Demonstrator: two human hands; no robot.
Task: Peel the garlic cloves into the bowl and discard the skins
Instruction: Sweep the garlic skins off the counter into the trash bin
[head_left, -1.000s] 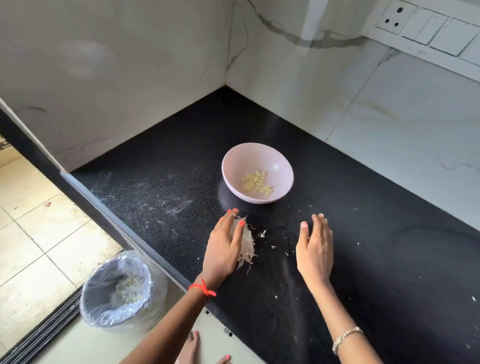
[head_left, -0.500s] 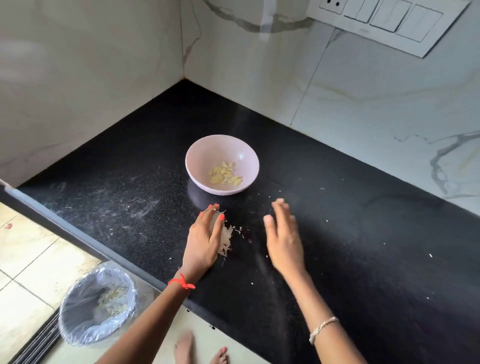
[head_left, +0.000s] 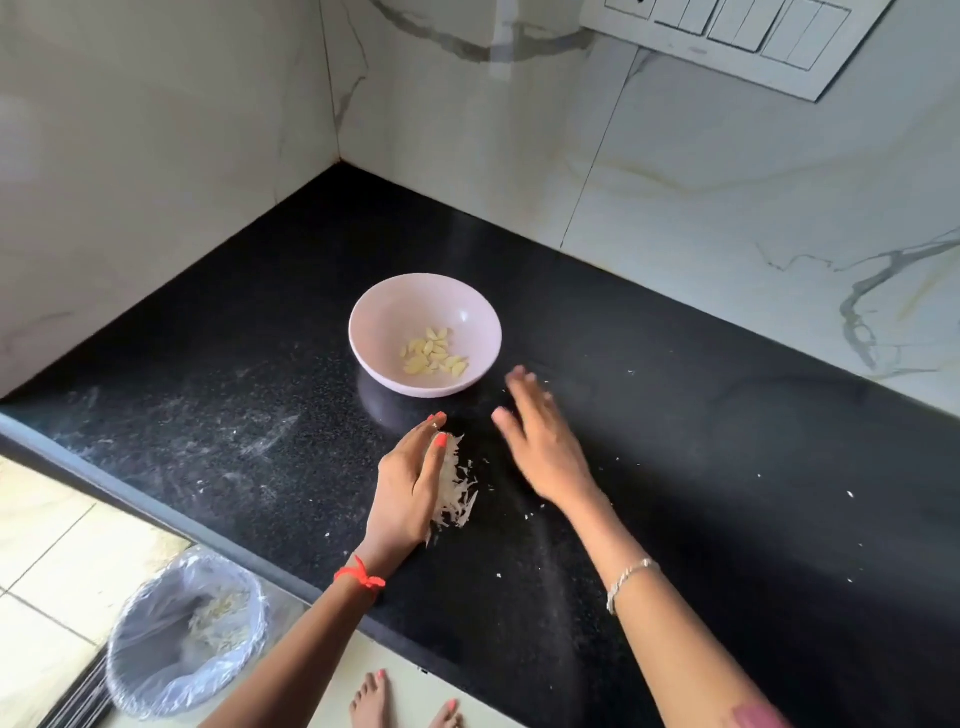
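A pale pink bowl (head_left: 395, 306) stands on the black countertop (head_left: 727, 467) and holds several peeled garlic cloves (head_left: 434, 353). Just in front of it lies a small heap of white garlic skins (head_left: 460, 486). My left hand (head_left: 408, 488) stands on its edge against the left side of the heap, fingers straight. My right hand (head_left: 540, 441) lies flat and slightly blurred on the counter to the right of the heap, fingers straight, a short gap from the skins. Small skin flakes are scattered around both hands.
A bin lined with clear plastic (head_left: 182, 634) stands on the floor below the counter's front edge, left of my arm, with skins inside. Marble walls meet in a corner behind the bowl. A switch panel (head_left: 727, 36) is on the right wall. Bare feet show below.
My right hand has slid left and forward across the counter toward the skins. My left hand stays against the heap. The view has shifted.
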